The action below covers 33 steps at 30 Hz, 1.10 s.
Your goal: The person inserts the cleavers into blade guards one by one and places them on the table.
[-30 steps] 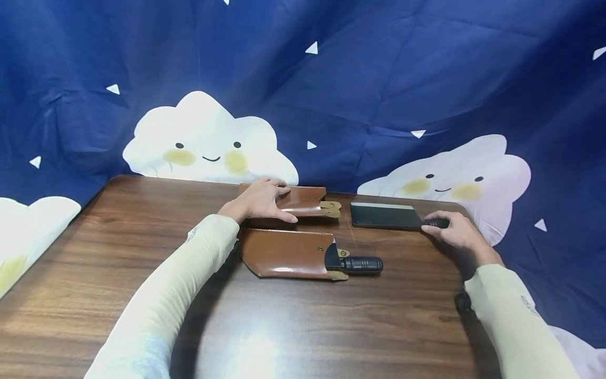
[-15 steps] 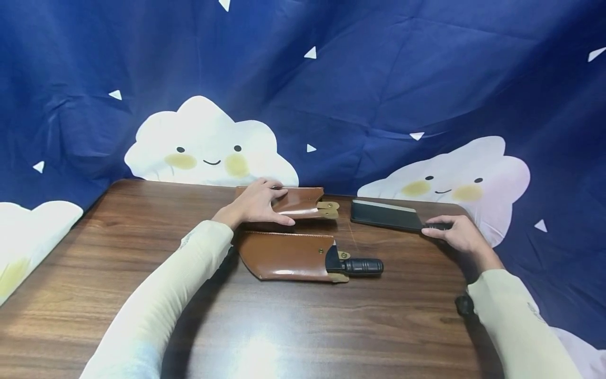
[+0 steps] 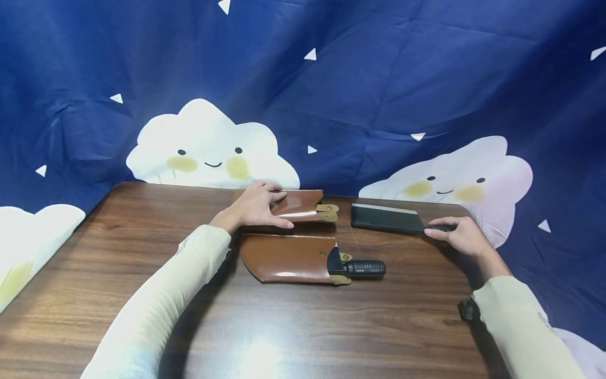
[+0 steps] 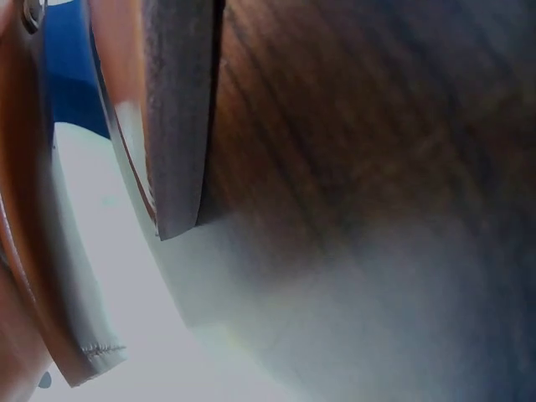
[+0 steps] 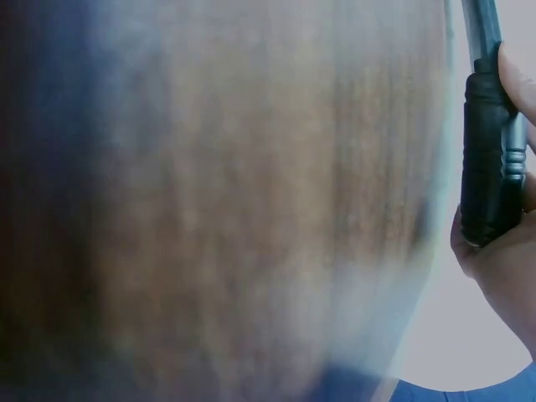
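My left hand (image 3: 255, 206) grips the farther brown leather knife sheath (image 3: 300, 202), thumb along its near side and fingers over its top. That sheath's mouth, with tan snap straps (image 3: 327, 212), faces right. To its right lies a black-bladed cleaver (image 3: 388, 219) with a pale strip along its far edge. My right hand (image 3: 466, 238) holds the cleaver by its black handle (image 5: 488, 163), partly hidden in the head view. Nearer me rests a second brown sheath (image 3: 284, 259), with another black-handled knife (image 3: 364, 269) inserted in it and its handle pointing right.
Everything sits on a brown wood-grain table (image 3: 379, 326) with rounded corners. Close behind it hangs a blue curtain (image 3: 350, 95) printed with white clouds. The table's far edge runs just beyond the farther sheath and the cleaver.
The cleaver has turned slightly, its handle end now nearer me, and my right hand covers more of the handle. My left hand stays on the farther sheath; the head view has shifted slightly.
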Motion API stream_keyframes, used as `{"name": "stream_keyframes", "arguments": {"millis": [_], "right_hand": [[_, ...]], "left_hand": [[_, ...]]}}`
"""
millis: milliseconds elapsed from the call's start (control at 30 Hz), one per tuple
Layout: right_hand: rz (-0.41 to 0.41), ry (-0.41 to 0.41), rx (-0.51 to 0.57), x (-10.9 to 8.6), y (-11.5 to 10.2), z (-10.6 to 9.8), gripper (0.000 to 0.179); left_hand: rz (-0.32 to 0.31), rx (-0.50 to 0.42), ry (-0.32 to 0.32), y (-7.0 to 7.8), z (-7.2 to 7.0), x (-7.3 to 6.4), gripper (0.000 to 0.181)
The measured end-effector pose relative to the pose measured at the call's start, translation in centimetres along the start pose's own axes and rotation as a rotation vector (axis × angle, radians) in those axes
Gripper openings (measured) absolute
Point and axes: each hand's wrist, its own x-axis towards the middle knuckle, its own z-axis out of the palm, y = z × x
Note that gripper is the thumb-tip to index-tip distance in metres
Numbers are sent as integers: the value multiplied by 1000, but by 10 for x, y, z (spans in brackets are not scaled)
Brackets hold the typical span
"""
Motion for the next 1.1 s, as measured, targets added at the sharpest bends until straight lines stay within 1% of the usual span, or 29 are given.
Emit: {"name": "stream_keyframes", "arguments": {"millis": [133, 333, 500, 633, 900, 1100], "right_hand": [[-33, 24, -2, -4, -5, -1, 44], [-82, 103, 25, -7, -12, 0, 35], [-77, 129, 47, -10, -17, 1, 36], [-62, 137, 39, -12, -21, 0, 38], [-43, 118, 54, -17, -30, 0, 36], [-57, 106, 83, -20, -43, 3, 36]], "left_hand": [[17, 11, 6, 2, 1, -1, 103], [34, 27, 12, 2, 1, -2, 102], [36, 33, 6, 3, 1, -2, 103], [46, 33, 14, 5, 1, -2, 103], [61, 52, 12, 5, 2, -4, 105], [54, 53, 12, 4, 4, -7, 106]]}}
